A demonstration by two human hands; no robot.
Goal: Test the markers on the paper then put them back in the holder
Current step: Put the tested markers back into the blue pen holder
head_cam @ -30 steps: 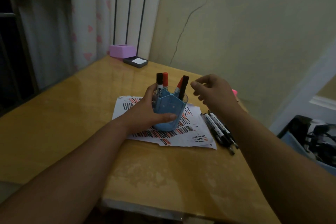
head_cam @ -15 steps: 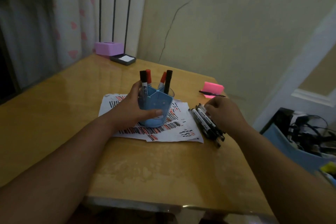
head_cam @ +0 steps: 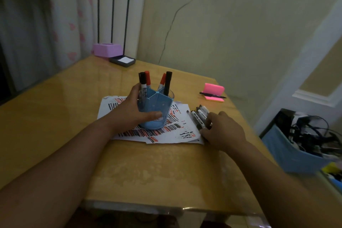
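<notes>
In the head view, our left hand (head_cam: 133,110) grips the blue holder (head_cam: 160,106), which stands on the scribbled paper (head_cam: 178,132) mid-table with four markers (head_cam: 168,83) upright inside. Our right hand (head_cam: 223,131) lies over the loose markers (head_cam: 199,116) near the table's (head_cam: 55,116) right edge, just beside the paper. We cannot tell whether its fingers grasp any.

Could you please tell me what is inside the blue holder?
Four markers stand in the holder: two black-capped, two red-capped. Their lower ends are mostly hidden by its walls and the left grip; anything at the bottom cannot be seen.
</notes>
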